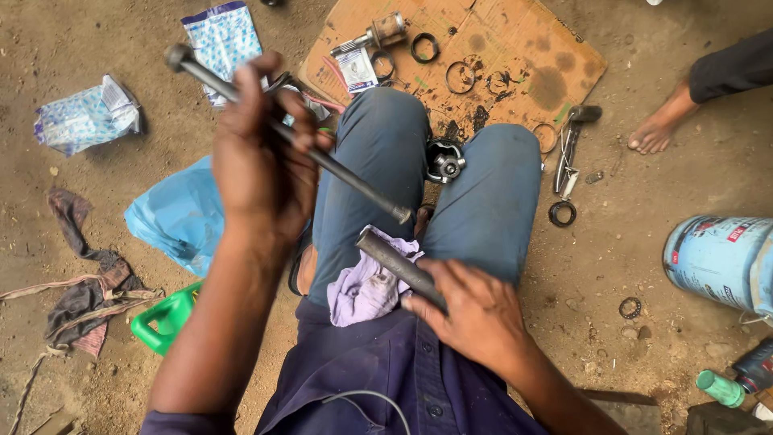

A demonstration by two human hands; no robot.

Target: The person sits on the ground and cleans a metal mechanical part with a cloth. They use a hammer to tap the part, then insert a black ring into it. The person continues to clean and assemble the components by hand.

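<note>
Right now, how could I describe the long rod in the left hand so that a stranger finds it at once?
Start at the brown cardboard sheet on the dirt ground, then come down to the blue-trousered knees. Above the knee, the left hand holds a long thin dark metal rod slanting. Unlike the short thick tube in the right hand, it is slender with a knobbed top end.

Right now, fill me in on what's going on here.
A person sits on dirt ground, seen from above. The left hand grips a long rod, its tip pointing at the open end of a short tube held by the right hand over a pale rag on the lap. Beyond the knees a cardboard sheet carries rings and small parts. A blue bag and green can lie to the left. Another person's foot shows at upper right.
</note>
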